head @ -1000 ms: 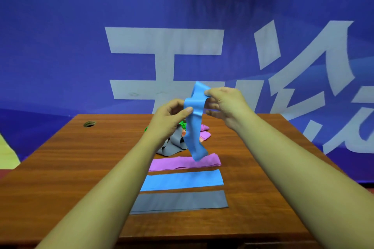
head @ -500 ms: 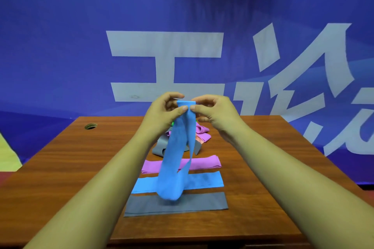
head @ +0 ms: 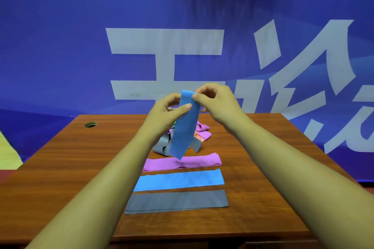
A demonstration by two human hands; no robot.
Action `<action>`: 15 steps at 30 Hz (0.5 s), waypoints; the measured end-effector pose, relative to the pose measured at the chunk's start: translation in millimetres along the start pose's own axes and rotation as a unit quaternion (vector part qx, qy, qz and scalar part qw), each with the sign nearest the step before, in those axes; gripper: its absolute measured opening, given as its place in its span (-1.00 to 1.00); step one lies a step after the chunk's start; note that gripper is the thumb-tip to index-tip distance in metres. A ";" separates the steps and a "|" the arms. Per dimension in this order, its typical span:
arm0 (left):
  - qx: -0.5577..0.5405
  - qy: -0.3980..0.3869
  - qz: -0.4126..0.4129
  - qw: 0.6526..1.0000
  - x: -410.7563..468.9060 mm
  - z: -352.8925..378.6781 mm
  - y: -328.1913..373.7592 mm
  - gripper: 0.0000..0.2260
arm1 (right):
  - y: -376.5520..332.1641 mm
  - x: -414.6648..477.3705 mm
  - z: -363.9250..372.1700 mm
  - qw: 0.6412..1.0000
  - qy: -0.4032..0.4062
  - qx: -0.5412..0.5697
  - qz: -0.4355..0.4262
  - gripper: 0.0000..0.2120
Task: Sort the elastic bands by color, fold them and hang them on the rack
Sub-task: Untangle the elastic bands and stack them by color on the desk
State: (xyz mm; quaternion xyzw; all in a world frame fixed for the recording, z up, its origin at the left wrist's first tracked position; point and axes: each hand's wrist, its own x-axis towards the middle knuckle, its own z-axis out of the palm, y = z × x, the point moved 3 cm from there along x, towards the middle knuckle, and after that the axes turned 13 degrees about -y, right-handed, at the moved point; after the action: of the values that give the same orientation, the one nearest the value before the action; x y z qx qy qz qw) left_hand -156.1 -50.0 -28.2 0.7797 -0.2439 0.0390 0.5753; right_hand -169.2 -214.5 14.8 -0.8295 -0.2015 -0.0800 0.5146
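Raised sky-blue band [head: 183, 125], flat purple band [head: 182, 162], flat blue band [head: 179, 180] nearer, flat grey band [head: 177, 201] nearest, far heap [head: 160, 145] grey, purple, speck of green, counter [head: 81, 157] reddish-brown wood grain, backdrop [head: 60, 46] deep blue with pale grey lettering.

Event-type rm: blue printed banner [head: 60, 46] w/ white characters [head: 166, 41] behind wood desk [head: 60, 157].

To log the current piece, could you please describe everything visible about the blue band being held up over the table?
The blue band is a flat, smooth strip of stretchy-looking material in a bright, even blue. It hangs nearly upright with a slight slant. The left hand and the right hand pinch it near its top edge. Its lower end dangles free and seems clear of the table, in front of the mixed pile.
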 end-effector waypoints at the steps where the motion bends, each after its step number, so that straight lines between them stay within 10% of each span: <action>1: -0.001 -0.021 -0.007 1.000 -1.2 4.1 -1.2 -0.78 | -1.1 1.3 -0.9 1.000 0.006 0.016 -0.002 -0.94; 15: -0.098 -0.214 -0.097 0.967 -32.7 35.4 -32.4 -0.80 | 5.1 7.4 2.5 0.997 -0.035 0.051 0.040 -0.90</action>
State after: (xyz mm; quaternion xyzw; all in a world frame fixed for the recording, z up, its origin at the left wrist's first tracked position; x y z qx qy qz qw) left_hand -178.7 -64.4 -79.7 0.7297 -0.2871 -0.2087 0.5844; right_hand -160.6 -212.4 11.9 -0.8120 -0.1899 -0.0200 0.5516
